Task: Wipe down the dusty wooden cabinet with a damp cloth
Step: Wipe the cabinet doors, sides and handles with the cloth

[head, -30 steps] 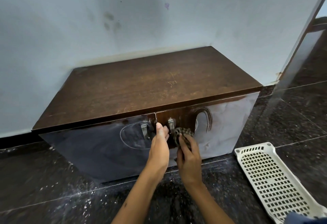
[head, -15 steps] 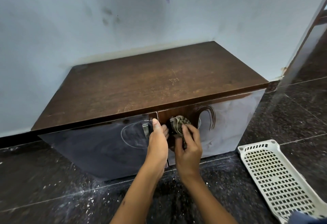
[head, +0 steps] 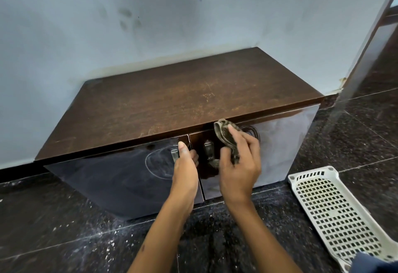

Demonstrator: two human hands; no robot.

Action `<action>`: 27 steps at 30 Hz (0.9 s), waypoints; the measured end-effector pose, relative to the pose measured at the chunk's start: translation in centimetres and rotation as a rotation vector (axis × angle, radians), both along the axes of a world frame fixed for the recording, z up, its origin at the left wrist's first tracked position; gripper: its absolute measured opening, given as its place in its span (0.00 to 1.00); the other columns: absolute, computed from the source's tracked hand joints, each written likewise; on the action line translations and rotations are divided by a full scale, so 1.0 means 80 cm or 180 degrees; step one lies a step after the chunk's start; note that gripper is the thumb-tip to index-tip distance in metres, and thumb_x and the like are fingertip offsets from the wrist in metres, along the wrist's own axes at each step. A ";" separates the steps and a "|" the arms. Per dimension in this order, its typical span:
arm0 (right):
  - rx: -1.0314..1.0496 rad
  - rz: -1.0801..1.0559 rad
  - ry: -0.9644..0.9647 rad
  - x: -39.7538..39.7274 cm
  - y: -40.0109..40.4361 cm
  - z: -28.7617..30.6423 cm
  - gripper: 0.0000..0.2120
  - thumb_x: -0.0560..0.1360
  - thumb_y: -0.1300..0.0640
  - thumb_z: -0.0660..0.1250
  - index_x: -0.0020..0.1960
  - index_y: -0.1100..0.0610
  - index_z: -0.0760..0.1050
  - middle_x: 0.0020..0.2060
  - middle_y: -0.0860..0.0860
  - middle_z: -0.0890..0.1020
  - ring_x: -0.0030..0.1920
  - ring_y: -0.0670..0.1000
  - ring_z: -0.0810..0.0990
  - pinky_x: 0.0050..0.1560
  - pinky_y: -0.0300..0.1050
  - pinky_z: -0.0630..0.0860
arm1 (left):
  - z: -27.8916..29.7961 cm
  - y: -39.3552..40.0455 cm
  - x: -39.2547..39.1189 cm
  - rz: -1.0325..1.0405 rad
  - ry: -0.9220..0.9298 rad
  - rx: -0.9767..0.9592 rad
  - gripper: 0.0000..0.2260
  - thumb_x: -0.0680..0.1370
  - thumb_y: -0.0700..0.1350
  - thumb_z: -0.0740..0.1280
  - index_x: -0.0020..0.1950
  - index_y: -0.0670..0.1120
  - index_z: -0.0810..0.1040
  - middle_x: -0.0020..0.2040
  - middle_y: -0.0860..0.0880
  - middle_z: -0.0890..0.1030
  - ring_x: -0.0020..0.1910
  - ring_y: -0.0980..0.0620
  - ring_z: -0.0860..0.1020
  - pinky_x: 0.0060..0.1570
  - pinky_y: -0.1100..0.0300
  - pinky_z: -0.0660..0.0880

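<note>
Dark wood makes up the cabinet (head: 172, 100), a low box set against a pale blue wall (head: 86, 24), its long axis running from 8 o'clock to 2 o'clock across the view and its two glossy doors facing the person. Scratches and pale dust mark the top; dust smears and a drawn oval show on the doors. At 4 o'clock from the cabinet a white plastic tray (head: 336, 214) lies on the black speckled floor (head: 53, 218), well apart from the hands and near the cabinet's right corner. A dark door frame (head: 370, 46) rises at 2 o'clock. Nothing lies between the hands and the doors.

The left hand (head: 185, 169) curls its fingers around the left door's metal handle (head: 174, 154), thumb pointing up toward 12 o'clock. The right hand (head: 239, 165) grips the cloth (head: 226, 137), a bunched brown-grey wad pinched between thumb and curled fingers, pressed to the upper part of the right door just under the top's edge. The cloth's long axis runs from 11 o'clock to 5 o'clock. The right door's handle (head: 208, 150) sits just beside the cloth, at its 8 o'clock.
</note>
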State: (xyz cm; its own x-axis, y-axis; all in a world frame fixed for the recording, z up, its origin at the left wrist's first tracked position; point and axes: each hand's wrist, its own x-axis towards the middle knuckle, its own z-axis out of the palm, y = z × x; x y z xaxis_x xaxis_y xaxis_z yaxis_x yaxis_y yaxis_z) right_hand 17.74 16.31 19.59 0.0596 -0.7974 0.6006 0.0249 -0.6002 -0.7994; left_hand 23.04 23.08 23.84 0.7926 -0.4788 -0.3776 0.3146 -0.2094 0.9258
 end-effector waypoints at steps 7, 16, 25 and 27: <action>-0.1302 -0.0284 0.1425 -0.001 -0.019 -0.077 0.21 0.68 0.70 0.72 0.60 0.58 0.79 0.58 0.57 0.70 0.55 0.56 0.69 0.49 0.54 0.80 | -0.007 0.007 -0.002 -0.0092 0.0037 0.0085 0.31 0.81 0.59 0.42 0.72 0.40 0.65 0.71 0.44 0.69 0.70 0.50 0.67 0.70 0.56 0.58; -0.0960 0.0305 0.1670 -0.015 -0.022 -0.098 0.27 0.57 0.75 0.77 0.54 0.60 0.82 0.54 0.61 0.79 0.55 0.55 0.67 0.49 0.54 0.79 | -0.010 0.002 -0.010 -0.0215 0.0080 0.0067 0.31 0.81 0.60 0.41 0.72 0.40 0.66 0.70 0.44 0.70 0.69 0.50 0.68 0.70 0.57 0.58; -0.0968 0.0119 0.0756 0.009 -0.015 -0.048 0.16 0.75 0.66 0.61 0.61 0.58 0.78 0.60 0.52 0.70 0.59 0.54 0.68 0.60 0.46 0.72 | -0.006 0.000 -0.012 -0.0182 0.0116 -0.0189 0.31 0.81 0.59 0.42 0.73 0.39 0.63 0.72 0.44 0.67 0.71 0.49 0.66 0.70 0.56 0.58; -0.0885 0.0192 0.0837 0.006 -0.008 -0.065 0.19 0.72 0.71 0.66 0.61 0.60 0.78 0.60 0.55 0.73 0.60 0.56 0.69 0.59 0.54 0.74 | -0.006 0.000 -0.012 -0.0192 0.0101 -0.0167 0.30 0.81 0.59 0.42 0.73 0.40 0.63 0.72 0.44 0.68 0.71 0.49 0.66 0.70 0.56 0.58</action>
State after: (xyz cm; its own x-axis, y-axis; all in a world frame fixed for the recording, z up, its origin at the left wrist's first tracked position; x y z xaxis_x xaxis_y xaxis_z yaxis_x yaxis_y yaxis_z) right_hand 18.19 15.70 14.40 0.2822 -0.5965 0.7513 -0.1172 -0.7987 -0.5902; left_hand 22.07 23.09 23.32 0.7497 -0.5450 -0.3753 0.3324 -0.1803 0.9258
